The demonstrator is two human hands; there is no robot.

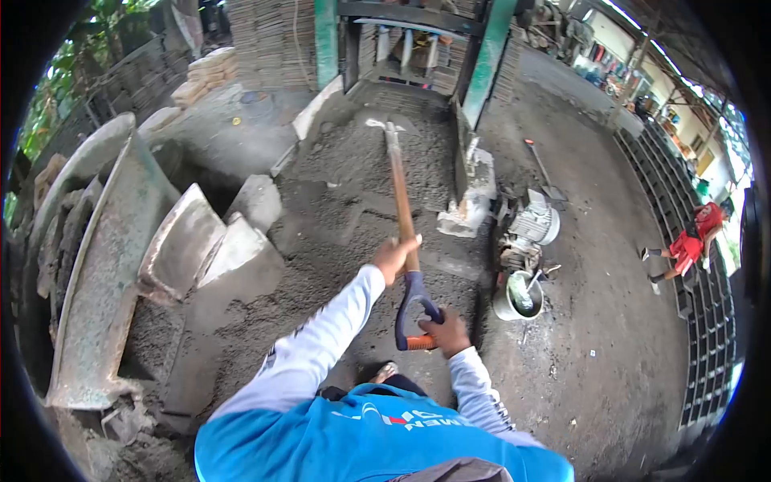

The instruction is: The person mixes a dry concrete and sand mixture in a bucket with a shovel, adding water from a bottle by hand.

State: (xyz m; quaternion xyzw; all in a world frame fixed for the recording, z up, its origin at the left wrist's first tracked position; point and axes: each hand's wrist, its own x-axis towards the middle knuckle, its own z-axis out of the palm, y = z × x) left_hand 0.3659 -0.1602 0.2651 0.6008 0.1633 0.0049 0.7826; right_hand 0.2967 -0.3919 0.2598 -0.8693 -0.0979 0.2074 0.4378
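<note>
Shovel: the shovel is held out ahead of the person, its wooden shaft running away from the body and its blade end over the far part of the sand.
Right hand: the right hand is closed round the orange bar of the blue D-grip, nearest the body.
Left hand: the left hand is clamped on the shaft just above the D-grip, the white sleeve stretched out behind it.
Sand: a dark grey heap of sand is spread over the floor under the shovel.
Slabs: pale concrete slabs are seen leaning at the left edge of the heap.
Trough: a large rusted metal trough is set tilted at the far left, beside the slabs.
Bucket: a grey bucket stands to the right of the hands, with a motor just behind it.
Frame: a green steel frame is noted beyond the heap.
Blocks: rows of blocks are laid along the right side.
Other person: a person in red is seen bent over near those rows, well apart from the shovel.
</note>
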